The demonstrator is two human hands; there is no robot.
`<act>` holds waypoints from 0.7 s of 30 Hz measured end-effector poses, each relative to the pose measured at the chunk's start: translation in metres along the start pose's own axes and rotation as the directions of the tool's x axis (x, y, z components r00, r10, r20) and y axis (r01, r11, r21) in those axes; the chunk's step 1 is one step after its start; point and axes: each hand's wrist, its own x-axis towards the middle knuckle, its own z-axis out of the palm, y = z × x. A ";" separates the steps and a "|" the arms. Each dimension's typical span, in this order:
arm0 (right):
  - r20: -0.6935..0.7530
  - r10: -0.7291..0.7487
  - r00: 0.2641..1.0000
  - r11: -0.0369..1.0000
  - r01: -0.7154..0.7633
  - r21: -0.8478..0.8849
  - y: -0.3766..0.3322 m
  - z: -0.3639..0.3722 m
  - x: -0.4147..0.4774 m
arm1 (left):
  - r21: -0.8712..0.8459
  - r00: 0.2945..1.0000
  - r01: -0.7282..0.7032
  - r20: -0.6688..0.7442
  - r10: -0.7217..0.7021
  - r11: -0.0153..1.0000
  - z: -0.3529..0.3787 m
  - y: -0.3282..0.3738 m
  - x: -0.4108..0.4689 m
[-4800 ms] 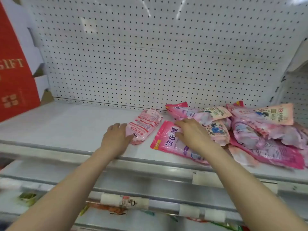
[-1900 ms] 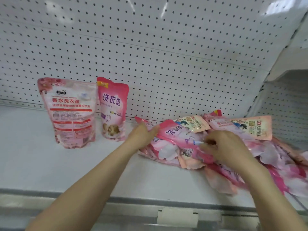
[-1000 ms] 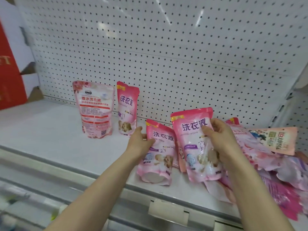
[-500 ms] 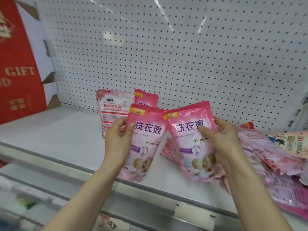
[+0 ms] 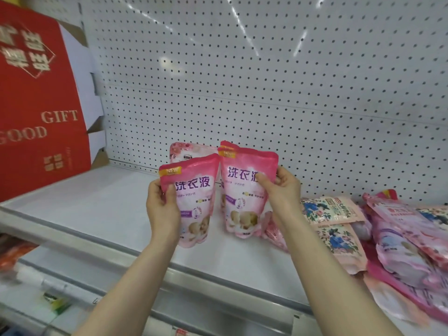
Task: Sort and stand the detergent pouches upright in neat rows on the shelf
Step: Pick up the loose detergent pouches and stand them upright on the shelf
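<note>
left hand [image 5: 161, 209]: fingers curled round the left edge of left pouch [image 5: 194, 197], held upright over the shelf [image 5: 84, 209]
right hand [image 5: 281, 192]: thumb and fingers pinch the upper right edge of right pouch [image 5: 242, 190], upright; base on the shelf or just off it, cannot tell
pair: side by side, top corners touching
behind: pale pouch [image 5: 191, 151] mostly hidden, by the pegboard [image 5: 242, 93]
right side: pile [image 5: 388, 234] of pouches lying flat
far left: red gift box [image 5: 31, 105]

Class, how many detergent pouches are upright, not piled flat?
4. A glossy pink plastic pouch in the left hand, its twin in the right hand, a pale rose pouch and another pink pouch standing behind, partly hidden; maybe more.
</note>
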 end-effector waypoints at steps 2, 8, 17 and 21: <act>0.003 0.020 1.000 0.999 -0.020 -0.045 0.010 -0.001 -0.002 | 0.041 0.997 -0.051 0.061 0.048 0.998 -0.007 0.001 0.004; 0.006 0.011 1.000 0.995 -0.010 -0.098 0.011 -0.004 -0.001 | 0.189 0.977 -0.143 0.185 0.108 0.971 -0.021 0.012 0.009; -0.016 -0.117 0.993 0.649 0.065 -0.758 0.019 -0.118 0.013 | 0.381 0.876 -0.476 0.284 0.390 0.793 -0.030 0.004 -0.050; 0.129 0.235 0.963 0.174 0.089 -0.981 0.030 -0.170 0.034 | 0.345 0.753 -0.635 0.478 0.452 0.691 -0.011 -0.006 -0.103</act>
